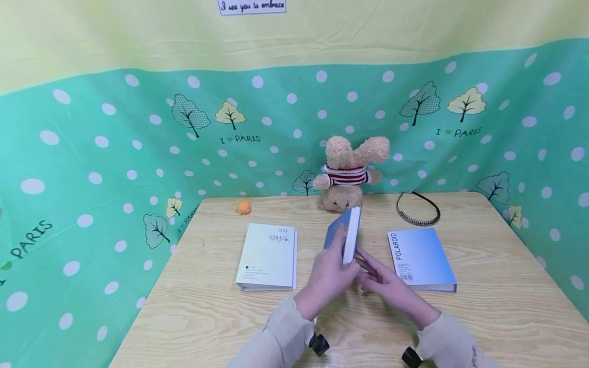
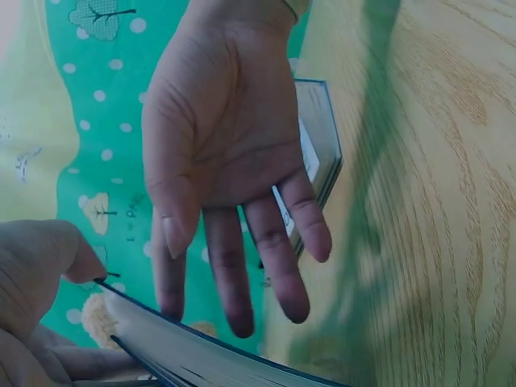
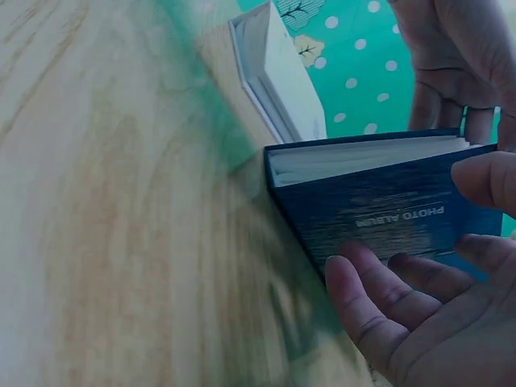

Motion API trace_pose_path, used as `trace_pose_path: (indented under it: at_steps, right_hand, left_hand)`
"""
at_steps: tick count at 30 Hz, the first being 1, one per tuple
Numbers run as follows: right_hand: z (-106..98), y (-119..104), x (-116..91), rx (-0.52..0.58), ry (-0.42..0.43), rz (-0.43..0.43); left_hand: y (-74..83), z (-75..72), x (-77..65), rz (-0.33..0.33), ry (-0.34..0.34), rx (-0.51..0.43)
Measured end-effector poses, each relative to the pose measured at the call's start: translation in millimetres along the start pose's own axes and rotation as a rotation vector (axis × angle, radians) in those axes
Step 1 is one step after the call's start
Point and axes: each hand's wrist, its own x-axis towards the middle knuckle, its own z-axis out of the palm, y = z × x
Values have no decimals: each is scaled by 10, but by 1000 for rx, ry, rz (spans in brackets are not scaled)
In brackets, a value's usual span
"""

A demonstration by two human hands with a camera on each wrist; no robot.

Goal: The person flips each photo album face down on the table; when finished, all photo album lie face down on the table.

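Photo album [image 3: 379, 193], rectangular, streaky-blue

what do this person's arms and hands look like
The left sleeve and right sleeve are pale grey with small dark markings. A black, rounded fitting sits by each. The left hand and right hand wear no gloves.

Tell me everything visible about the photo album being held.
The photo album has dark blue, stiff-looking covers, one lettered PHOTO ALBUM, with pale pages between. It is tilted over the wooden table, gripped by the left hand. The right hand has its fingers close to the lettered cover; contact is unclear.
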Motion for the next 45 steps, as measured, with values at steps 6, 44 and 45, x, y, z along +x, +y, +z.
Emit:
trace_pose_path:
  at_steps: [6,44,45]
  right_hand:
    - [27,39,22,-10,-6,41]
    - [135,123,43,-211,150,45]
    - [135,116,43,-224,157,52]
  left_hand:
    - [4,-50,3,-47,55,-80]
    - [-262,-207,-100,-76,151,-277]
    - [-277,-202,-98,-76,152,-289]
